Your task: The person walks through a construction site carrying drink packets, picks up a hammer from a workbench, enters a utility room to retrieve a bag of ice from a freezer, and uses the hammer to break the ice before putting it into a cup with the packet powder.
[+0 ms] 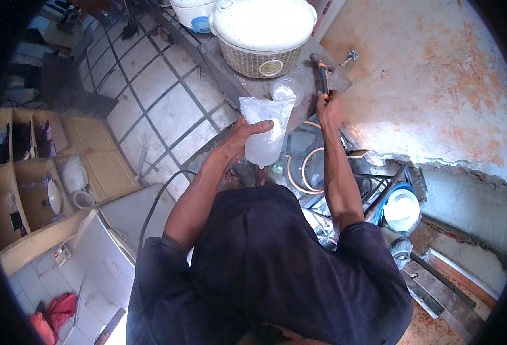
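Observation:
My left hand (241,137) is closed around a clear plastic bag (265,146) with a whitish, ice-like block inside, its thumb across the front. The bag hangs upright in front of my body, its wrinkled top above the hand. In my right hand (329,109) is a hammer (323,77), gripped by its black and orange handle, with the head up beside the wall. Between the two hands, just behind the bag, a clear plastic bowl (286,91) with white chunks in it stands on the dark ledge.
A large woven-pattern cooler (262,52) with a white lid stands behind the bowl. A tap (350,57) sticks out of the stained wall at right. Coiled hose (311,167) lies below my right forearm, near a blue bucket (400,210). A wooden shelf unit (64,172) is at left.

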The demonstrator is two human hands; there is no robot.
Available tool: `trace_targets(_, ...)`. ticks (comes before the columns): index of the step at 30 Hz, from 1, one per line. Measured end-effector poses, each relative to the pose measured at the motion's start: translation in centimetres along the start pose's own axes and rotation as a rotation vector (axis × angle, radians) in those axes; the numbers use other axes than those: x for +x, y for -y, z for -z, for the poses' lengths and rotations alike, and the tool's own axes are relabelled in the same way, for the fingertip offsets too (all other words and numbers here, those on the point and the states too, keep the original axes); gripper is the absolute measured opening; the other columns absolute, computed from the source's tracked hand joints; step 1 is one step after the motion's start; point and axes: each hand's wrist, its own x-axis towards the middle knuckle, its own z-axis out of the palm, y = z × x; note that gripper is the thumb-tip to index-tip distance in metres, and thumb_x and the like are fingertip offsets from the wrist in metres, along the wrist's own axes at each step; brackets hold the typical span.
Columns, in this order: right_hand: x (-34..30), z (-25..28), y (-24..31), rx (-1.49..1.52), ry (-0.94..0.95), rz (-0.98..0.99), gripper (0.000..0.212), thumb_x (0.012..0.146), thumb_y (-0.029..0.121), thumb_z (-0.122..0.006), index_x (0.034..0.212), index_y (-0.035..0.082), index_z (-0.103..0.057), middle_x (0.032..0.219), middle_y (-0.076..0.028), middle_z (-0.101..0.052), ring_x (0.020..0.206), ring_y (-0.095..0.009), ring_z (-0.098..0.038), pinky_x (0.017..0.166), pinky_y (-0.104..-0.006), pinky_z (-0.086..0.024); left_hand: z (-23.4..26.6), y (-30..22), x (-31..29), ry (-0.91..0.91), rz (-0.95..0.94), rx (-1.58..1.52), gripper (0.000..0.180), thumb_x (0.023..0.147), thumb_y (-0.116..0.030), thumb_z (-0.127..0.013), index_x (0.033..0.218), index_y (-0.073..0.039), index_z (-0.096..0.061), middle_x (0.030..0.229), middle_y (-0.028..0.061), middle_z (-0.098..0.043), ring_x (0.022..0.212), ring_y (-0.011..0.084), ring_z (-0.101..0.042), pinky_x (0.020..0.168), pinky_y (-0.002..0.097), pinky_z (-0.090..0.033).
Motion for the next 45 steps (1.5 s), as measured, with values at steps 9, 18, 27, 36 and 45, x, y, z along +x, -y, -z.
trace_targets(9, 1.7, -1.2, -1.9, -0.106, 0.050, 0.149, 0.050, 0.090, 0.044, -0.066, 0.120, 0.004, -0.063, 0.115, -0.024, -0.066, 0.105, -0.038, -0.064, 0.086, -0.0502, -0.051, -0.6, 0.6, 1.8, 0.013, 0.109, -0.095, 0.075, 0.089, -0.059, -0.063, 0.137, -0.004, -0.048, 0.120, 0.0099, -0.063, 0.107, 0.0190, -0.063, 0.091, 0.0349, -0.052)
trace_targets(18, -5.3, 10.2, 7.6, 1.023, 0.739, -0.013, 0.043, 0.087, 0.007, -0.074, 0.125, -0.007, -0.060, 0.107, -0.012, -0.070, 0.093, -0.016, -0.067, 0.085, -0.0303, -0.054, -1.4, 0.3, 3.9, -0.023, 0.110, -0.063, 0.069, 0.093, -0.060, -0.057, 0.131, -0.003, -0.054, 0.111, 0.0095, -0.066, 0.095, 0.0173, -0.066, 0.081, 0.0321, -0.054)
trace_targets(27, -4.5, 11.0, 4.2, 1.136, 0.672, -0.301, 0.038, 0.086, 0.010, -0.075, 0.118, -0.005, -0.062, 0.105, -0.011, -0.069, 0.094, -0.017, -0.067, 0.088, -0.0315, -0.056, -3.9, -0.7, 6.3, 0.052, 0.150, 0.143, 0.070, 0.089, -0.047, -0.068, 0.136, 0.001, -0.046, 0.117, 0.0147, -0.063, 0.101, 0.0208, -0.065, 0.084, 0.0342, -0.054)
trace_targets(36, -2.9, 13.6, 5.0, 0.880, 0.470, -0.355, 0.024, 0.089, 0.023, -0.072, 0.095, 0.000, -0.068, 0.088, -0.006, -0.066, 0.078, -0.014, -0.062, 0.069, -0.0288, -0.057, -5.7, 2.7, 8.3, 0.213, 0.255, -0.356, 0.052, 0.097, -0.038, -0.055, 0.135, -0.002, -0.050, 0.114, 0.0122, -0.066, 0.099, 0.0238, -0.068, 0.085, 0.0366, -0.056)
trace_targets(45, -0.1, 12.6, 10.3, 0.652, 0.469, -0.136, 0.030, 0.094, 0.029, -0.067, 0.106, 0.003, -0.062, 0.094, -0.005, -0.065, 0.088, -0.015, -0.060, 0.078, -0.0307, -0.050, -7.4, 2.6, 9.1, 0.229, 0.204, -0.900, 0.085, 0.089, -0.078, -0.038, 0.133, -0.008, -0.055, 0.112, 0.0126, -0.068, 0.094, 0.0268, -0.069, 0.081, 0.0436, -0.058)
